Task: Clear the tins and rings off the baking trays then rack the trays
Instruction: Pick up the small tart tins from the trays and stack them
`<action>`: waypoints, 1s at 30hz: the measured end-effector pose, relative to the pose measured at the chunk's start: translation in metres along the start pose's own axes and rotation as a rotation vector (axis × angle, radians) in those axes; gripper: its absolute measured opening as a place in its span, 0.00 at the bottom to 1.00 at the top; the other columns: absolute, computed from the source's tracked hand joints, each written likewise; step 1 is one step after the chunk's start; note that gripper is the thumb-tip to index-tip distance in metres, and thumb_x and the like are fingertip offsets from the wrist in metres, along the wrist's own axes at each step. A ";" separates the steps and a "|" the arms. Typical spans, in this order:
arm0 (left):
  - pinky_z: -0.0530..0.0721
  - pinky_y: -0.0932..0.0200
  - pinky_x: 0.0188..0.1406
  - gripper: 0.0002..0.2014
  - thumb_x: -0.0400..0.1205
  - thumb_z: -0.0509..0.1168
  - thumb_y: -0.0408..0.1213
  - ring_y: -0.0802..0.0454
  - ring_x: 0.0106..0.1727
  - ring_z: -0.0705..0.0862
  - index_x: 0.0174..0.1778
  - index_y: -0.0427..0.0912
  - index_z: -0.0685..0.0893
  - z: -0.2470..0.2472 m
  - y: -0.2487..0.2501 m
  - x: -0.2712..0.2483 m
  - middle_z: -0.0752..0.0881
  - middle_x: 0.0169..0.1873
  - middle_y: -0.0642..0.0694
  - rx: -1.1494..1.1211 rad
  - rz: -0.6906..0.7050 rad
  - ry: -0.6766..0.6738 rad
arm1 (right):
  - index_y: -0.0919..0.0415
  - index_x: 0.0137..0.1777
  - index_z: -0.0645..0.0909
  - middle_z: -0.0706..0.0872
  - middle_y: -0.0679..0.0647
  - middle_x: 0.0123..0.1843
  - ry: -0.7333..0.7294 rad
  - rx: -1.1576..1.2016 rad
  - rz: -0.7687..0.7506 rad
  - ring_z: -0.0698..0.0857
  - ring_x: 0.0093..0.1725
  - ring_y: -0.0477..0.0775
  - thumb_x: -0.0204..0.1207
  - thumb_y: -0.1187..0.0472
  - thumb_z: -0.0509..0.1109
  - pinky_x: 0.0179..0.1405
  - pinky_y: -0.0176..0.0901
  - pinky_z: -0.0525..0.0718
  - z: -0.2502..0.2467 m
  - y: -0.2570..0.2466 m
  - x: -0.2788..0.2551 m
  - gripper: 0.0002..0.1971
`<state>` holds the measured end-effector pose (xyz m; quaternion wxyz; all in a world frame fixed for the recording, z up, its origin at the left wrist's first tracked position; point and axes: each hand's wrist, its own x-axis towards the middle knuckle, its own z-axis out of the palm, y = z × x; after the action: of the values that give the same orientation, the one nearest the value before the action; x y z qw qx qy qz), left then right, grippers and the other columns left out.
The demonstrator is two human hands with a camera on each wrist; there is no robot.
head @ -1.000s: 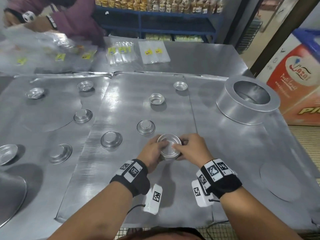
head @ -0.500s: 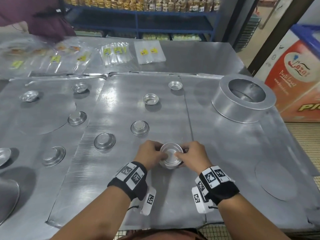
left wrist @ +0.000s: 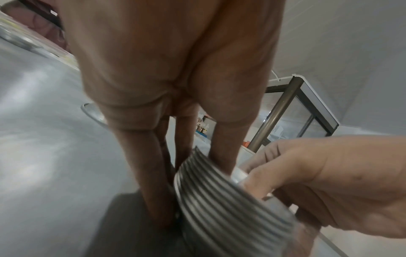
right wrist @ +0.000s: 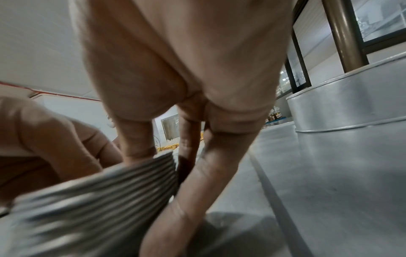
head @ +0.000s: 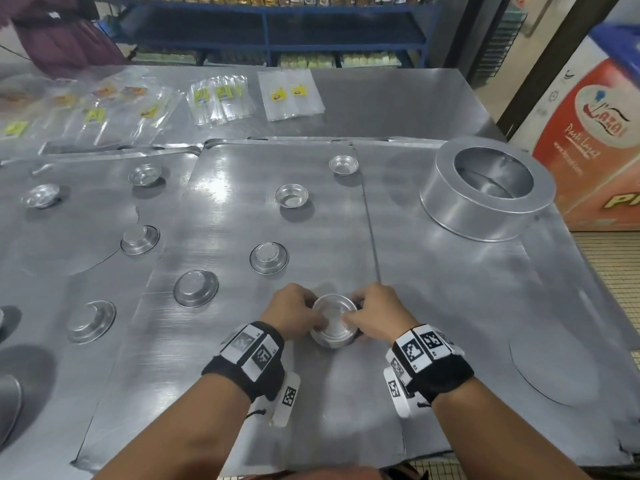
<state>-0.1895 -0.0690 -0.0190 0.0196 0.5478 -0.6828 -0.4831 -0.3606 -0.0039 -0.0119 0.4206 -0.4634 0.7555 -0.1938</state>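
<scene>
A stack of small round tins (head: 333, 322) sits between both hands near the front of the middle baking tray (head: 242, 393). My left hand (head: 294, 315) grips its left side and my right hand (head: 374, 317) grips its right side. The wrist views show the stack's nested rims (left wrist: 224, 196) (right wrist: 94, 196) with fingers around them. Several loose tins lie on the trays, some upside down (head: 268, 258) (head: 196, 287), some upright (head: 291, 196) (head: 343, 164). A large metal ring (head: 486, 188) stands on the right tray.
More tins (head: 140, 240) (head: 90, 321) lie on the left tray (head: 52, 258). Clear plastic bags (head: 221, 98) are spread at the table's far side. A person in a maroon top (head: 65, 39) stands at the back left. A red box (head: 595, 140) is off the table's right edge.
Both hands and the stack have stayed together at the front of the middle tray. The person at the back left has drawn away from the table.
</scene>
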 end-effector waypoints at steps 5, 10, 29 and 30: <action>0.91 0.44 0.47 0.18 0.64 0.80 0.53 0.43 0.36 0.91 0.35 0.40 0.92 -0.022 0.013 0.022 0.91 0.32 0.39 0.003 -0.051 -0.084 | 0.59 0.44 0.88 0.90 0.61 0.41 -0.090 0.069 0.088 0.92 0.35 0.57 0.66 0.53 0.82 0.32 0.54 0.92 -0.028 -0.013 0.021 0.12; 0.92 0.38 0.52 0.09 0.77 0.77 0.34 0.37 0.42 0.92 0.50 0.33 0.91 -0.054 0.045 0.047 0.91 0.43 0.33 -0.181 -0.023 0.006 | 0.62 0.42 0.86 0.88 0.59 0.37 -0.074 0.055 0.052 0.86 0.29 0.53 0.64 0.36 0.79 0.37 0.50 0.91 -0.057 -0.025 0.069 0.26; 0.73 0.38 0.73 0.45 0.76 0.73 0.61 0.32 0.79 0.67 0.85 0.46 0.63 -0.116 0.082 0.214 0.70 0.78 0.36 0.546 -0.082 0.209 | 0.55 0.54 0.82 0.87 0.56 0.49 0.279 -0.633 -0.230 0.85 0.52 0.64 0.55 0.31 0.71 0.44 0.44 0.80 -0.126 -0.064 0.313 0.33; 0.74 0.38 0.73 0.44 0.75 0.73 0.60 0.32 0.78 0.69 0.84 0.44 0.65 -0.115 0.080 0.220 0.72 0.77 0.36 0.552 -0.090 0.214 | 0.56 0.54 0.82 0.87 0.57 0.50 0.281 -0.634 -0.238 0.85 0.51 0.64 0.54 0.31 0.71 0.45 0.46 0.81 -0.127 -0.066 0.319 0.35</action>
<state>-0.2717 -0.3165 -0.0134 -0.0796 0.6099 -0.7574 -0.2191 -0.4980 -0.3246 -0.0401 0.1227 -0.6242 0.7693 -0.0593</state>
